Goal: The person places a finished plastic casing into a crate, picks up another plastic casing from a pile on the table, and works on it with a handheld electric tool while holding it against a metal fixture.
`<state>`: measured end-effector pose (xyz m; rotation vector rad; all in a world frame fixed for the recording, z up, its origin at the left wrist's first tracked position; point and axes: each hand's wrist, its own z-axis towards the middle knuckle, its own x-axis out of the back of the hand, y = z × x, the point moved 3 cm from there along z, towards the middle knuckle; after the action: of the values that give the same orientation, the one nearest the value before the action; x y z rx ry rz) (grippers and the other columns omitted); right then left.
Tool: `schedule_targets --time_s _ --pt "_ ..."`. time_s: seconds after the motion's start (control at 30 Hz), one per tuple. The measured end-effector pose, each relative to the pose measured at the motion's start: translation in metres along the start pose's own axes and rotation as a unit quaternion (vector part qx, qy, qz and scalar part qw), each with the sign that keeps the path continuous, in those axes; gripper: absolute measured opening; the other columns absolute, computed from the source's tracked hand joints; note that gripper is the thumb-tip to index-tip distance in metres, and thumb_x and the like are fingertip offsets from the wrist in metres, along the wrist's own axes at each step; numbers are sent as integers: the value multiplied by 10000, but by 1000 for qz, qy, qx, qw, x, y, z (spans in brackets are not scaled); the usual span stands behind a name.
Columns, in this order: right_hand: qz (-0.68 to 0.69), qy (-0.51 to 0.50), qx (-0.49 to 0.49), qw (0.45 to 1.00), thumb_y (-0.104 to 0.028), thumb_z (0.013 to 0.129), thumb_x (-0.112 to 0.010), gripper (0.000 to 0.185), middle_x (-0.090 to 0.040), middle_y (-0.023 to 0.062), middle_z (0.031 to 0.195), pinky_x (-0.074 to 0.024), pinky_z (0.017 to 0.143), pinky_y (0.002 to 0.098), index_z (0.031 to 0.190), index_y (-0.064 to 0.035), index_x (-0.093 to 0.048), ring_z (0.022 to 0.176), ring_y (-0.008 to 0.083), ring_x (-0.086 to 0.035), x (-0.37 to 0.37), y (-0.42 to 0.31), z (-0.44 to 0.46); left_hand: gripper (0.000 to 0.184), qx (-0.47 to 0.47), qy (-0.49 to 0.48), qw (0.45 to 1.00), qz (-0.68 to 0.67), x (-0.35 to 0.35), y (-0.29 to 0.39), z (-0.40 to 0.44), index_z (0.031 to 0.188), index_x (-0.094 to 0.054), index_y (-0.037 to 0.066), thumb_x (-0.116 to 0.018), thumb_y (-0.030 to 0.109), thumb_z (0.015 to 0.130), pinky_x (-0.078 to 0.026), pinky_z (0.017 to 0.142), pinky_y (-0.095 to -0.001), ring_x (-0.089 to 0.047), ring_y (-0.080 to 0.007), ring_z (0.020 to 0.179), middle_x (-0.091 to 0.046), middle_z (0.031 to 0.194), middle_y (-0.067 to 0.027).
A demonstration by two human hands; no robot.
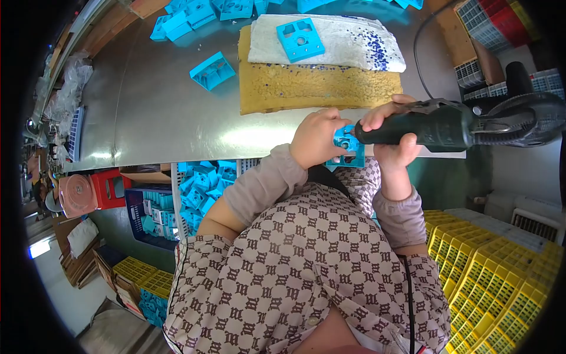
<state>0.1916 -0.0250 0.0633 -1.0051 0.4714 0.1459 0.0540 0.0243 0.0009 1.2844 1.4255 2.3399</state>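
Note:
My left hand (319,137) is closed on the left edge of a light-blue plastic box (357,158) at the table's front edge. My right hand (396,154) wraps round a thick dark-green cylindrical power tool (430,130), thumb below and fingers above. The tool lies sideways with its nose against the upper right of the box; the exact contact is hidden by the fingers. Ahead, a similar blue box (301,40) with round and square openings rests on a white cloth (339,47). Another blue box (213,71) sits tilted on the metal table (159,112).
Small dark-blue pieces (376,50) are scattered on the cloth, which covers a yellow mat (318,88). More blue boxes (191,15) are piled at the back. Below left stands a crate of blue parts (203,186). Yellow crates (495,265) line the right. A black cable (416,53) crosses the table.

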Motion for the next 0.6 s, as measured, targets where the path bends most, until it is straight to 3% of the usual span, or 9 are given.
schedule_targets --time_s 0.2,0.3,0.4,0.43,0.53,0.6 --pt "-5 -54 -42 998 -426 804 -722 743 -586 127 790 -487 707 317 1249 60 -379 741 201 -582 -4 25 1 463 -20 22 999 19 -2 -7 -2 955 -684 73 -844 199 539 -467 728 -403 -599 -301 843 -583 883 -91" --pt "-22 -56 -43 997 -415 812 -718 729 -589 121 784 -484 700 312 1250 62 -383 728 196 -578 -9 26 2 534 -47 84 995 8 5 0 -7 997 -650 49 -855 240 543 -459 785 -415 -584 -310 891 -575 928 -103" --pt "-56 -57 -26 996 -389 825 -712 699 -592 132 827 -489 667 310 1247 63 -386 701 196 -582 -4 31 3 621 -100 136 980 102 24 11 -24 1080 -617 18 -848 296 575 -458 831 -405 -582 -299 920 -601 1045 -109" --pt "-70 -59 -18 996 -377 830 -711 685 -594 139 850 -492 652 310 1245 63 -387 692 197 -585 -2 34 3 642 -139 95 978 123 25 11 -31 1108 -610 13 -834 321 591 -457 841 -399 -579 -285 935 -600 1081 -107" --pt "-132 -7 4 991 -453 863 -620 669 -557 146 719 -483 597 313 1197 84 -400 627 211 -561 -11 34 9 741 -216 -36 954 203 18 12 -48 1218 -579 -4 -773 419 641 -451 877 -371 -559 -224 999 -591 1211 -97" --pt "-141 -2 6 990 -441 867 -620 656 -561 149 714 -483 598 311 1195 85 -405 620 208 -559 -13 34 11 651 -226 -36 929 290 14 15 -52 1216 -581 -12 -728 356 700 -451 872 -355 -550 -209 999 -590 1214 -103"
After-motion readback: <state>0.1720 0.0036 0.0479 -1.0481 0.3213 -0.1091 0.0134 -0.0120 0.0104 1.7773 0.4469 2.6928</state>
